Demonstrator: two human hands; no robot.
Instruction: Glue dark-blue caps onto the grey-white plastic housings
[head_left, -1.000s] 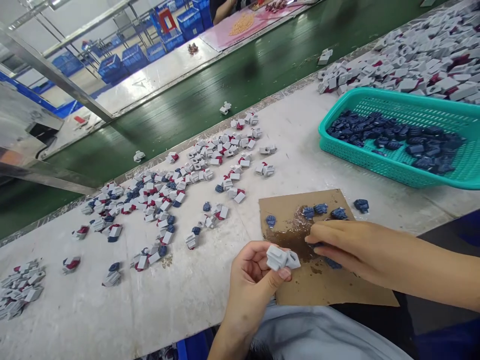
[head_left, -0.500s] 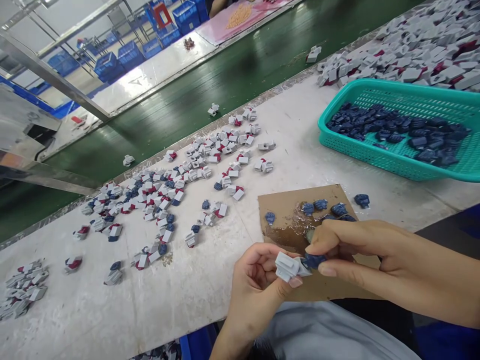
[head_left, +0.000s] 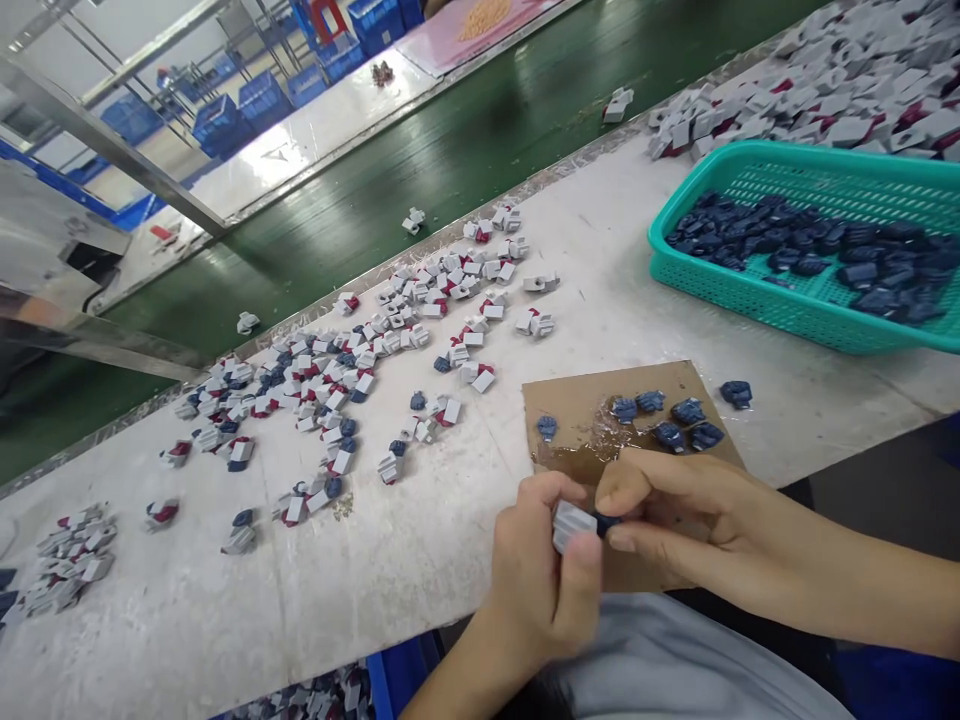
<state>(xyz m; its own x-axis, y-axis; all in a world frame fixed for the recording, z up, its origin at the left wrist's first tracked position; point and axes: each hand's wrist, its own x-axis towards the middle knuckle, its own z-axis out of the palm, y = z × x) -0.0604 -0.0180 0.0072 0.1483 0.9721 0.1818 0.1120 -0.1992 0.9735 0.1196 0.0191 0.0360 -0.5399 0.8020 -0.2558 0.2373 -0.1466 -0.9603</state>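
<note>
My left hand (head_left: 546, 575) is closed around a small grey plastic part (head_left: 570, 522) near the table's front edge. My right hand (head_left: 675, 520) pinches a small dark blue part (head_left: 606, 521) and presses it against the grey one. Both hands hover over the near corner of a brown cardboard sheet (head_left: 577, 400), which carries a wet glossy patch (head_left: 581, 455) and several loose blue parts (head_left: 667, 420).
A teal basket (head_left: 795, 300) of blue parts stands at the right. Behind it lies a heap of grey parts (head_left: 825, 90). Grey, red and blue assembled pieces (head_left: 360, 370) are scattered over the white table, with a small grey pile (head_left: 67, 560) at far left. A green conveyor belt (head_left: 420, 170) runs behind.
My right hand lifted a blue part from the cardboard and brought it to the grey part. My left hand has curled tighter around the grey part.
</note>
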